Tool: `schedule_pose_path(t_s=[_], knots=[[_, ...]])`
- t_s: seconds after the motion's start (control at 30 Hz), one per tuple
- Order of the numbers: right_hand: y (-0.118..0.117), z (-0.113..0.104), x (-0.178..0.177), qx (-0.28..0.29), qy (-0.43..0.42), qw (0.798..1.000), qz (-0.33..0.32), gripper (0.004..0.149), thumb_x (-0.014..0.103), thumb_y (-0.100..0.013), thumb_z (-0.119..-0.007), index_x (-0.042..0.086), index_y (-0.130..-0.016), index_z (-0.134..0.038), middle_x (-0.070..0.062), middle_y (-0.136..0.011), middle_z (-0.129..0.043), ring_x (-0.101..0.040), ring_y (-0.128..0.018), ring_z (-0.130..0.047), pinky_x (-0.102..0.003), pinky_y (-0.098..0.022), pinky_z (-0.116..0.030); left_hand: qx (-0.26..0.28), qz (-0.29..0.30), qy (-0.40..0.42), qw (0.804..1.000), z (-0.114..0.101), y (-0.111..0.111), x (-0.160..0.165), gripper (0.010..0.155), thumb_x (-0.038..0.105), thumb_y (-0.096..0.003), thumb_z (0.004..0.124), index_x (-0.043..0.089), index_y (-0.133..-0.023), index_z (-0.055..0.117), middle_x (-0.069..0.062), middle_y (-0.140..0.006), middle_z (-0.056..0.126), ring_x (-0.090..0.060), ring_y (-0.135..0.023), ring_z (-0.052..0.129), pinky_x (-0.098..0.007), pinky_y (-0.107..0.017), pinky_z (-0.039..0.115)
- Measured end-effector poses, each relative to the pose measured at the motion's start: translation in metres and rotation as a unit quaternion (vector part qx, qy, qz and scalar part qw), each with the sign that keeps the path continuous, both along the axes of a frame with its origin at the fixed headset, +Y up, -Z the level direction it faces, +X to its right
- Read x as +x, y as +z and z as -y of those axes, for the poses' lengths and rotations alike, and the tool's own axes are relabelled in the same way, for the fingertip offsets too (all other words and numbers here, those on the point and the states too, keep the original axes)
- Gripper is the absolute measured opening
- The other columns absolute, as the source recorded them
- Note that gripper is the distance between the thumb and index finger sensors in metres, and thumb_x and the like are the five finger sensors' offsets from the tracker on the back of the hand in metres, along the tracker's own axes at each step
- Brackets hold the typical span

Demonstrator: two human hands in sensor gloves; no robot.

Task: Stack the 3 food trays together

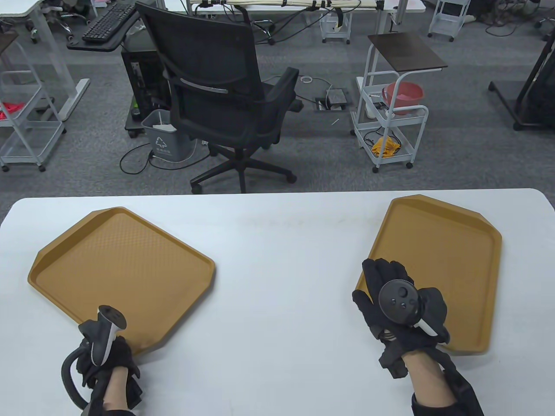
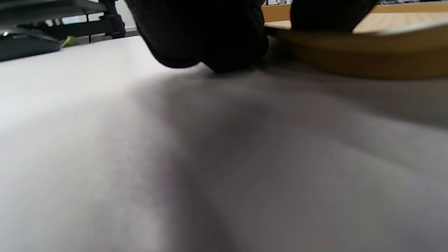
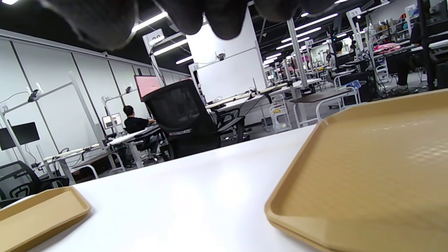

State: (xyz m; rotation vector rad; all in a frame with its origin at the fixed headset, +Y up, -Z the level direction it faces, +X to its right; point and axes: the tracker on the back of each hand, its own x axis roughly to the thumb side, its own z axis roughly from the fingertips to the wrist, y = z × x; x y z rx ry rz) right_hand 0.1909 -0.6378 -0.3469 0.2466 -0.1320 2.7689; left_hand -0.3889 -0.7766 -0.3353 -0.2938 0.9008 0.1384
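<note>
Only 2 trays show; left hand (image 1: pixel 106 359) hides its grip on left tray (image 1: pixel 121 264).

The black-gloved left hand (image 1: pixel 106 353) sits curled near-left; the black-gloved right hand (image 1: pixel 396 299) lies flat, fingers (image 1: pixel 383 271) extended, near-right.

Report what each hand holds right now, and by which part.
The left hand is at the near corner of the left tray; a grip cannot be confirmed. The right hand lies flat over the right tray, gripping nothing.
</note>
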Motion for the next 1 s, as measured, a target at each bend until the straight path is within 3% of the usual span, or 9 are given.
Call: schedule_pose_path(t_s=[0.1,0.23,0.33,0.4,0.5,0.6,0.67,0.83,1.0], knots=[[-0.001,0.002,0.001,-0.004,-0.005,1.0,-0.003,0.072,0.049,-0.057,-0.064,0.017,-0.114,-0.035,-0.025,-0.118,-0.035,-0.058,-0.106,-0.032,-0.067,-0.074,-0.038,0.087,-0.077,0.116,0.986,0.001,0.01,-0.014,0.088,0.043,-0.0505,0.076,0.006,-0.108,0.02,-0.001,-0.1,0.069,-0.011,-0.07,0.091,-0.035,-0.061,0.083],[-0.002,0.002,0.002,-0.01,-0.016,1.0,-0.003,0.072,0.049,-0.057,-0.064,0.017,-0.114,-0.034,-0.025,-0.118,-0.036,-0.058,-0.106,-0.031,-0.067,-0.074,-0.037,0.134,-0.112,0.21,0.962,-0.002,0.019,-0.029,0.082,0.042,-0.0519,0.071,0.006,-0.108,0.023,0.002,-0.096,0.068,-0.009,-0.075,0.094,-0.03,-0.06,0.088],[-0.001,0.003,0.001,-0.012,-0.008,1.0,-0.004,0.072,0.049,-0.057,-0.064,0.017,-0.114,-0.035,-0.025,-0.118,-0.037,-0.058,-0.106,-0.031,-0.067,-0.074,-0.037,0.169,-0.128,0.294,0.932,0.004,0.024,-0.034,0.071,0.038,-0.0538,0.066,0.012,-0.109,0.029,0.001,-0.095,0.063,-0.006,-0.075,0.098,-0.024,-0.058,0.092],[-0.001,0.003,0.001,-0.012,-0.003,1.0,-0.004,0.072,0.049,-0.057,-0.064,0.017,-0.114,-0.035,-0.025,-0.118,-0.037,-0.058,-0.106,-0.031,-0.067,-0.074,-0.037,0.179,-0.134,0.304,0.926,0.008,0.025,-0.034,0.068,0.036,-0.0538,0.065,0.011,-0.107,0.031,-0.004,-0.099,0.058,-0.004,-0.069,0.102,-0.019,-0.052,0.095],[-0.001,0.003,0.002,-0.011,-0.003,1.0,-0.003,0.072,0.049,-0.057,-0.064,0.017,-0.114,-0.035,-0.025,-0.118,-0.038,-0.058,-0.106,-0.032,-0.067,-0.074,-0.037,0.18,-0.113,0.266,0.94,0.004,0.022,-0.032,0.068,0.035,-0.0531,0.064,0.007,-0.105,0.031,-0.006,-0.103,0.061,-0.001,-0.06,0.106,-0.016,-0.044,0.097],[-0.002,0.004,0.003,-0.012,-0.005,1.0,-0.002,0.071,0.049,-0.057,-0.064,0.017,-0.114,-0.036,-0.025,-0.118,-0.039,-0.058,-0.105,-0.032,-0.067,-0.074,-0.037,0.217,-0.111,0.285,0.927,0.001,0.022,-0.028,0.066,0.038,-0.0548,0.062,0.009,-0.105,0.03,0.005,-0.093,0.071,-0.001,-0.054,0.107,-0.014,-0.041,0.096],[-0.002,0.005,0.003,-0.015,-0.005,1.0,-0.002,0.071,0.049,-0.057,-0.064,0.017,-0.114,-0.036,-0.025,-0.117,-0.039,-0.058,-0.106,-0.032,-0.067,-0.074,-0.037,0.241,-0.104,0.281,0.923,-0.005,0.021,-0.025,0.074,0.044,-0.0533,0.069,0.01,-0.105,0.029,0.008,-0.088,0.075,0.003,-0.048,0.107,-0.012,-0.038,0.097],[-0.004,0.008,0.004,-0.021,-0.004,1.0,0.001,0.071,0.049,-0.057,-0.064,0.017,-0.114,-0.035,-0.025,-0.117,-0.039,-0.058,-0.106,-0.032,-0.067,-0.074,-0.037,0.313,-0.085,0.307,0.895,-0.028,0.018,-0.012,0.069,0.037,-0.0546,0.068,0.009,-0.106,0.032,0.004,-0.089,0.077,-0.003,-0.049,0.11,-0.015,-0.037,0.1],[-0.003,0.003,0.005,-0.015,-0.022,1.0,0.003,0.071,0.049,-0.057,-0.064,0.017,-0.114,-0.035,-0.024,-0.117,-0.04,-0.058,-0.106,-0.032,-0.067,-0.074,-0.037,0.336,-0.03,0.343,0.877,-0.05,0.013,0.004,0.068,0.036,-0.0554,0.068,0.009,-0.107,0.033,0.003,-0.089,0.078,-0.004,-0.05,0.111,-0.016,-0.036,0.101]])
